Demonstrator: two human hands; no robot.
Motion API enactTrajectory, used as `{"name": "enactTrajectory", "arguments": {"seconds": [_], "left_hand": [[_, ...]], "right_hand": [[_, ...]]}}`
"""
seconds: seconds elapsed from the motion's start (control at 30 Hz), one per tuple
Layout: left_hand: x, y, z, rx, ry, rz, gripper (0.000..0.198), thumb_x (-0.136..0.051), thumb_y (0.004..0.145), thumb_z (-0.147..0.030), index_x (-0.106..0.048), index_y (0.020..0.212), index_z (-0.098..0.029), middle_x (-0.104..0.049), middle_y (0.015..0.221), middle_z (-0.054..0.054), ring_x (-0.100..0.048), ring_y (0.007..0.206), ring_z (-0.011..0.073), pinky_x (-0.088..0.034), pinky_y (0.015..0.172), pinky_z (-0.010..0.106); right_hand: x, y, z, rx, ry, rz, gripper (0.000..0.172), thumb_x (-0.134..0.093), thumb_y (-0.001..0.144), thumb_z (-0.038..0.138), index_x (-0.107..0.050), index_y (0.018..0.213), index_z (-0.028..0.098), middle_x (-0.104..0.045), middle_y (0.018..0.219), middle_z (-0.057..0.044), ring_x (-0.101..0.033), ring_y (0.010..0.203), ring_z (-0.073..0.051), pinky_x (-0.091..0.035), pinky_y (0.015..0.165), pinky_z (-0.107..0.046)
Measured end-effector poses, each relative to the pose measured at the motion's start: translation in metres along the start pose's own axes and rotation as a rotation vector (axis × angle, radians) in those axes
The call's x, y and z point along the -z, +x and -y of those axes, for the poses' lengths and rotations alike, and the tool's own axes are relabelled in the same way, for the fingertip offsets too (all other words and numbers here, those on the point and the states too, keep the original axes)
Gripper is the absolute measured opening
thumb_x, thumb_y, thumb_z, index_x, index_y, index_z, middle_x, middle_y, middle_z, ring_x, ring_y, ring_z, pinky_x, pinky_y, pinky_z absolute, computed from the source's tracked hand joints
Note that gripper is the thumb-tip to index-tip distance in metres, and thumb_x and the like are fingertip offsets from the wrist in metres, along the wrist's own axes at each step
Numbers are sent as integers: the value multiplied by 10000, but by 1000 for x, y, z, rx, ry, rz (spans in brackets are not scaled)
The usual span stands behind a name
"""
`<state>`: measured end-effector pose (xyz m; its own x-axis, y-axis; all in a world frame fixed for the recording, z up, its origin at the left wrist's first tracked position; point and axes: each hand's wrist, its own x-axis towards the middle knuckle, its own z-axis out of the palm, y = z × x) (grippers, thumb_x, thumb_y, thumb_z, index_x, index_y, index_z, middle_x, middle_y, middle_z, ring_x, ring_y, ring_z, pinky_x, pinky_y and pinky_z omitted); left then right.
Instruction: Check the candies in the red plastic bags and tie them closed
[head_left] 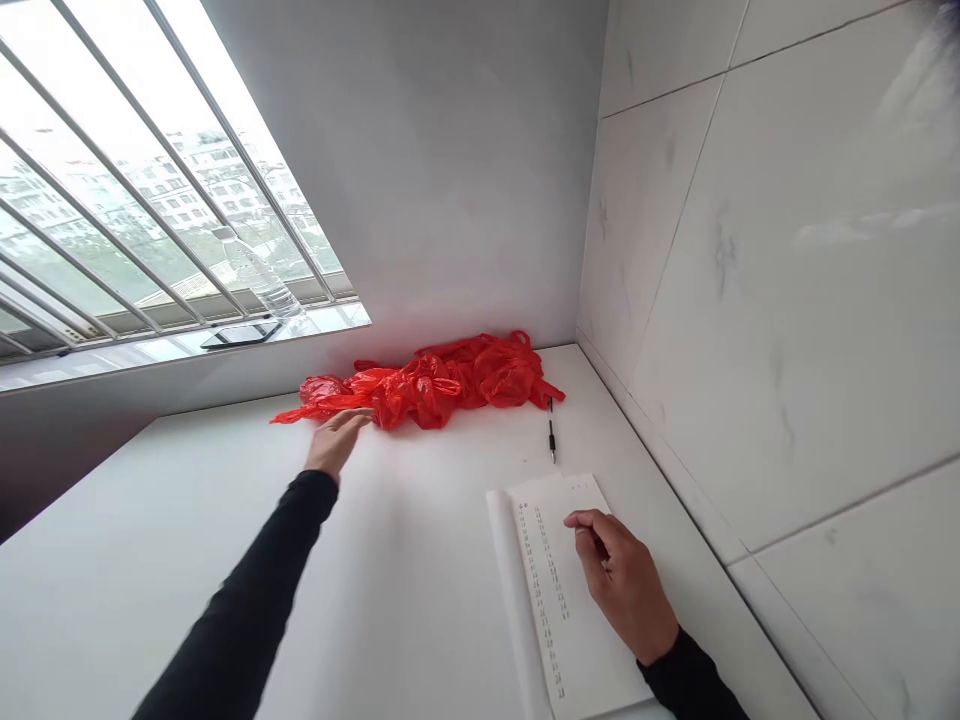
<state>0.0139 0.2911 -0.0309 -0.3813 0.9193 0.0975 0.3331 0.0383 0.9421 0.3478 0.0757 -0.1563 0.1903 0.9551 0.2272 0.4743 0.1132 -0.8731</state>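
The left hand (341, 437), fingers straight and seemingly empty, reaches to the near edge of the red plastic bags (427, 385); contact is unclear; gripping would call for closing on thin film. The right hand (619, 575) half-curls over the notebook (592, 655), its grip impossible to tell. Beyond it lies a pen (552, 440); past the left, a bottle (259, 272). Nothing apparently blocks either

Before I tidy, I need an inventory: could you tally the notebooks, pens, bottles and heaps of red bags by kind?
Notebook: 1
Heap of red bags: 1 (its separate bags can't be counted)
Pen: 1
Bottle: 1
Total: 4
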Motion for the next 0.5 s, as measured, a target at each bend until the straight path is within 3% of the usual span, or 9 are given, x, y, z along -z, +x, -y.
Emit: {"name": "enactTrajectory", "arguments": {"seconds": [0.13, 0.27, 0.37, 0.5], "left_hand": [[-30, 25, 1, 73, -104, -93, 300, -652, 950, -343, -646, 1176, -146, -661, 1196, 96, -661, 1026, 223, -569, 874, 427], [-25, 26, -7, 124, -266, -121, 273, -643, 956, -337, -649, 1143, -139, -674, 1138, 84, -670, 960, 201, -577, 830, 396], [-2, 0, -19, 127, -379, -66, 233, -640, 956, -324, -664, 1083, -130, -693, 1088, 75, -680, 939, 192, -579, 825, 387], [28, -58, -29, 126, -466, 36, 154, -692, 861, -242, -727, 966, -135, -718, 1145, 95, -693, 1016, 225, -577, 897, 396]], "right_hand": [[-3, 3, -4, -1, -27, 34, 280, -391, 1034, 372, -649, 1031, 263, -704, 945, -36, -620, 609, -157, -563, 586, -308], [-4, 4, -6, 26, -53, 35, 289, -388, 1031, 370, -655, 1016, 261, -711, 939, -40, -607, 568, -154, -563, 583, -317], [-4, 3, -4, 24, -49, 42, 295, -389, 1029, 382, -658, 1011, 262, -712, 926, -33, -580, 531, -144, -551, 569, -313], [-3, 3, -3, 27, -60, 51, 317, -384, 1024, 408, -662, 1012, 257, -714, 888, -30, -588, 553, -157, -545, 592, -324]]}}
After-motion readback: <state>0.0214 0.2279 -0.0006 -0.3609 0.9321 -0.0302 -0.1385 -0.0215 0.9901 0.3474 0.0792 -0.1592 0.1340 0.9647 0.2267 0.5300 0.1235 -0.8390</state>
